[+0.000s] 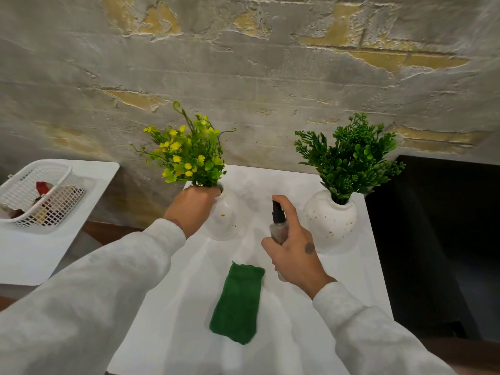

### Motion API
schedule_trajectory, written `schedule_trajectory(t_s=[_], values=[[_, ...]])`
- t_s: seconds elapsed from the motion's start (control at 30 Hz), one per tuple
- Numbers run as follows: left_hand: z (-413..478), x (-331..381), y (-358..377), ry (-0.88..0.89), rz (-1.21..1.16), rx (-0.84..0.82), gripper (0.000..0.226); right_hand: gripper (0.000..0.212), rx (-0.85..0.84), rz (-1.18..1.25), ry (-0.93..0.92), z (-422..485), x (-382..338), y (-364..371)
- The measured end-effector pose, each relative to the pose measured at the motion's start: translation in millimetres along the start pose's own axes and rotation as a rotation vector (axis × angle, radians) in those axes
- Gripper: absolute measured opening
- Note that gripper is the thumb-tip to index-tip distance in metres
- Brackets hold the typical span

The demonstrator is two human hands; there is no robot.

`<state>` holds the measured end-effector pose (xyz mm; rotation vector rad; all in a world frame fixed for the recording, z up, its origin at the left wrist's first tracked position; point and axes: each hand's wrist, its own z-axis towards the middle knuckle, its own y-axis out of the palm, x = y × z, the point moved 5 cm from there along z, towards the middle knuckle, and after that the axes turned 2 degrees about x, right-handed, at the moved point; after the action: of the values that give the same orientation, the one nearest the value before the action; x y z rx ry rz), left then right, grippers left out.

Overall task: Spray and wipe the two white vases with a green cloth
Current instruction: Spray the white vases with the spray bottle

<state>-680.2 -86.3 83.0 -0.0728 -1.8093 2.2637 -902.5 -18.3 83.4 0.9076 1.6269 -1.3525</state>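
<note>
- Basket, left edge: white mesh, small items inside, on a white side table.
- Wall, upper frame: grey plaster, yellow brick patches.
- Black surface, right edge.

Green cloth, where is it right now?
In the head view, the green cloth lies flat on the white table, centre front, just left of the right hand holding the spray bottle.

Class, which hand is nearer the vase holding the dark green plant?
Right. The right hand, holding the spray bottle, is beside the green-plant vase; the left hand grips the yellow-flower vase, farther away.
</note>
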Motion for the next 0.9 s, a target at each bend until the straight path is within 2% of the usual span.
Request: schedule_trajectory(t_s=[0.13,0.33,0.9], values=[[-1,-7,1,-0.009,-0.073,-0.006,0.013,0.07,0.014,0.02,-0.013,0,4,-1],[0,-11,3,-0.042,-0.124,-0.027,0.01,0.079,0.014,0.019,0.018,-5,10,-3],[1,0,5,-0.013,-0.022,-0.002,0.007,0.079,-0.042,-0.003,0.032,-7,11,-3]])
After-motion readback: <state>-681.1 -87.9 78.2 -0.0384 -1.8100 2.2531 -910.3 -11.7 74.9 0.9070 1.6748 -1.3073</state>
